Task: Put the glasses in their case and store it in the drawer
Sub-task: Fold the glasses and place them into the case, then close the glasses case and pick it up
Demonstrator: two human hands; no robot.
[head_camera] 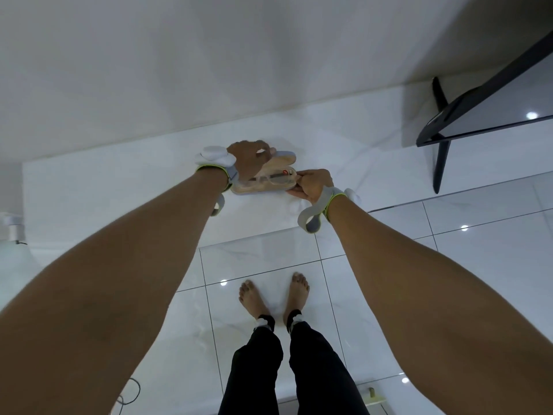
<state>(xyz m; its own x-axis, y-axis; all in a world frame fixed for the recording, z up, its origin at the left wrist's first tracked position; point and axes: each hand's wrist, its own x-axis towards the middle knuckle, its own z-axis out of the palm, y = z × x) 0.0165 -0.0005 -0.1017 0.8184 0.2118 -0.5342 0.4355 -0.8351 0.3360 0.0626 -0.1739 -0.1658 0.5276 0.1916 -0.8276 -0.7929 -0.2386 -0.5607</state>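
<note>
Nearest, bare countertop point(119, 187) runs to its front edge. Beyond, the right hand point(311, 184) pinches the open case point(263, 190) holding the glasses point(270, 178); the left hand point(250, 158) grips its raised lid point(284, 158).

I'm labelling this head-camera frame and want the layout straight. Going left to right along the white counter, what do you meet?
Left hand → open glasses case with the glasses lying in it → right hand at the case's right end → black TV stand leg.
</note>
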